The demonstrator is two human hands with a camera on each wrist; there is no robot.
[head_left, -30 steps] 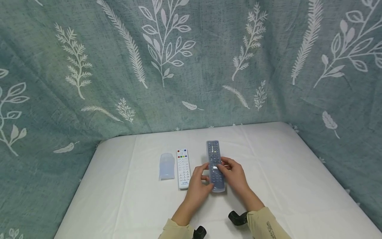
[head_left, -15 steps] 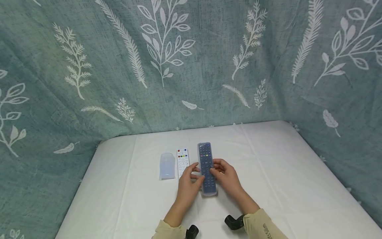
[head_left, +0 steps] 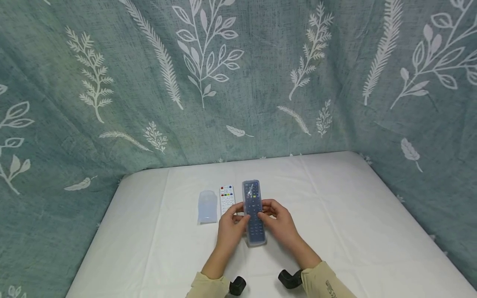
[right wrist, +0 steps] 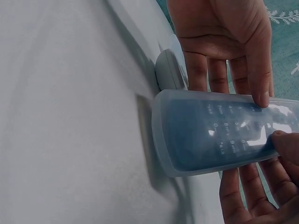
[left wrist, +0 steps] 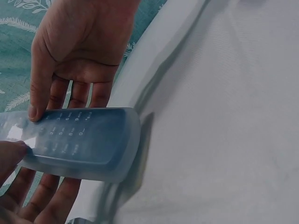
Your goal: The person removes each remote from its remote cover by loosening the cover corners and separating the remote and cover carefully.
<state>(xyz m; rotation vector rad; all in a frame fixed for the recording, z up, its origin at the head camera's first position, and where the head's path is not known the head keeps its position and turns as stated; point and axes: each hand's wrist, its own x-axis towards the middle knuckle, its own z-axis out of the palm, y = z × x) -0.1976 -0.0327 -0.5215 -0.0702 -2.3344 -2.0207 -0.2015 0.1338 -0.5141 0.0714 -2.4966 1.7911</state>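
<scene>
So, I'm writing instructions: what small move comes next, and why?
Perhaps lower the dark blue remote in its translucent plastic cover, held by the left hand and right hand, to the white cloth: it looks covered; the slim white remote lies bare beside a flat translucent sleeve.

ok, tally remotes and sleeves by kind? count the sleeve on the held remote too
Remotes: 2 (dark remote, white remote)
Sleeves: 2 (fitted sleeve around the dark remote, loose sleeve lying flat)
Total: 4
</scene>
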